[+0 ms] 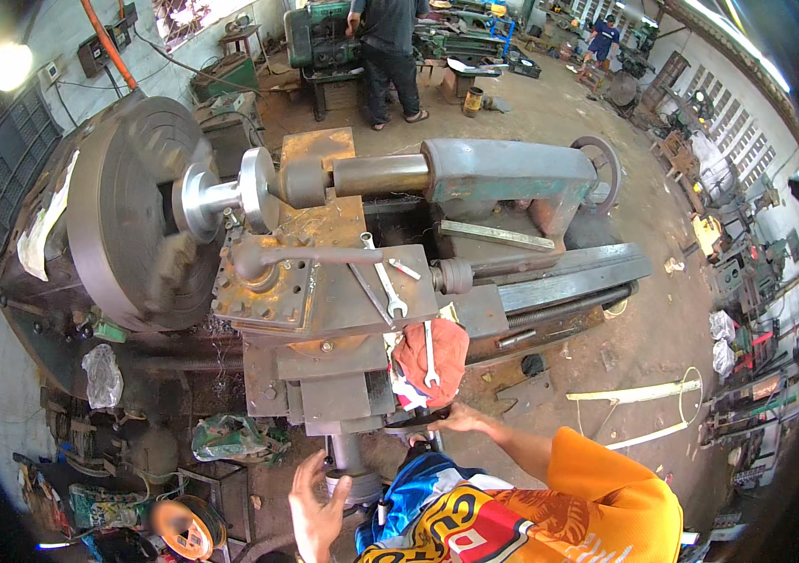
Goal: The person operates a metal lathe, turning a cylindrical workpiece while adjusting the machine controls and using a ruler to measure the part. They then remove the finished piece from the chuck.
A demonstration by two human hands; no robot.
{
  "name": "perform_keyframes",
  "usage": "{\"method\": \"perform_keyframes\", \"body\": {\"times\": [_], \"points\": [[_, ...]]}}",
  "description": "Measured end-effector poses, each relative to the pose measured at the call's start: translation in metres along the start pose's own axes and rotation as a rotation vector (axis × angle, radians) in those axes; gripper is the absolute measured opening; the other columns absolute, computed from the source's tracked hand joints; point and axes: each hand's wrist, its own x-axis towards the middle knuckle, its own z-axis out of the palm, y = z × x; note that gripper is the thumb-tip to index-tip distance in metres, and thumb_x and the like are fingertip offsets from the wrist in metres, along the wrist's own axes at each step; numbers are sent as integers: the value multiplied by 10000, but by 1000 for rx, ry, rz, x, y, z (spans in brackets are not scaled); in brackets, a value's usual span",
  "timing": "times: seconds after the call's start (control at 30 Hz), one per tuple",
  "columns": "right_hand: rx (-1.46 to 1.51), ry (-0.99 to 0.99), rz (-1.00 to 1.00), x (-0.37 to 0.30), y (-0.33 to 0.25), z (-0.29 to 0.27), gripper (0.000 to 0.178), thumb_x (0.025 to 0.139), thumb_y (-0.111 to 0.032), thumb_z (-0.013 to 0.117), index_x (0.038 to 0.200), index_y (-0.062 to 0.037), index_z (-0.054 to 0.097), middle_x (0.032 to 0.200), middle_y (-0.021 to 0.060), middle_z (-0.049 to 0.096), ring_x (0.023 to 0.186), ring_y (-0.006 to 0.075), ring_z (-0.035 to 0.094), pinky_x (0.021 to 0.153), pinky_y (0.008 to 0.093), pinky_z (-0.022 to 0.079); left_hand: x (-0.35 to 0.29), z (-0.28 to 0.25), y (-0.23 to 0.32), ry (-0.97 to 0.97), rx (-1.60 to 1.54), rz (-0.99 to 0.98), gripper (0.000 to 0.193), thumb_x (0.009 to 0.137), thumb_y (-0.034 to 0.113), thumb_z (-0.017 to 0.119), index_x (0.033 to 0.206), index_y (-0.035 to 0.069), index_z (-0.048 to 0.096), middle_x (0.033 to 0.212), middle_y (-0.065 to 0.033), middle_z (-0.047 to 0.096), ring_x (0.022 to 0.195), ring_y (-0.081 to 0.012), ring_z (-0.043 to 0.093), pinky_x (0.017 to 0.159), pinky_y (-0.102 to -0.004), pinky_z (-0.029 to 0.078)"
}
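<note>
Grey cylindrical shaft (350, 454) lies just right of the left hand (318, 511).

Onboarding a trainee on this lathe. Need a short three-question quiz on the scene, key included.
1. True or false: a wrench lies on the red cloth.
2. Fill in the blank: the shiny workpiece sits between the chuck and the ____.
3. Multiple choice: the person's hand nearest the cloth is the A) left, B) right.

Key:
1. True.
2. Tailstock.
3. B.
</note>
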Motion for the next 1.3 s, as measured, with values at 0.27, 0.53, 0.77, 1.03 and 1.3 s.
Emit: {"method": "perform_keyframes", "body": {"times": [0.27,0.53,0.77,1.03,1.3], "points": [[-189,67,152,20,21,10,723,780,-640,741,1227,-73,707,1143,198,721,1093,319,666,957,418,514,14,-28,185,-431,-389,850,438,843,414,806,991,17,694,1230,-273,657,1193,-428,610,971,-509,499],[50,87,-71,16,25,7,525,834,-425,794,1203,-59,720,1105,110,747,1030,208,657,953,354,496,16,-19,195,-280,-623,1077,449,853,458,764,908,23,669,1177,-296,670,1119,-453,636,907,-524,528],[82,87,18,26,38,9,559,814,-388,815,1204,-6,696,1108,147,740,1043,239,666,954,367,504,14,-8,187,-51,-704,1239,430,920,430,707,877,4,661,1136,-296,683,1030,-443,659,870,-531,545],[101,19,56,18,25,1,541,811,-345,825,1191,18,699,1146,155,736,1067,234,661,965,378,499,0,-18,187,17,-674,1158,451,924,444,692,795,15,645,1100,-285,696,1018,-439,665,826,-522,563],[-1,22,-13,21,30,1,586,831,-344,801,1278,3,649,1187,160,713,1051,226,649,953,375,500,3,-18,179,9,-659,1264,437,981,391,638,757,17,621,1091,-272,699,1017,-421,659,829,-505,545]]}}
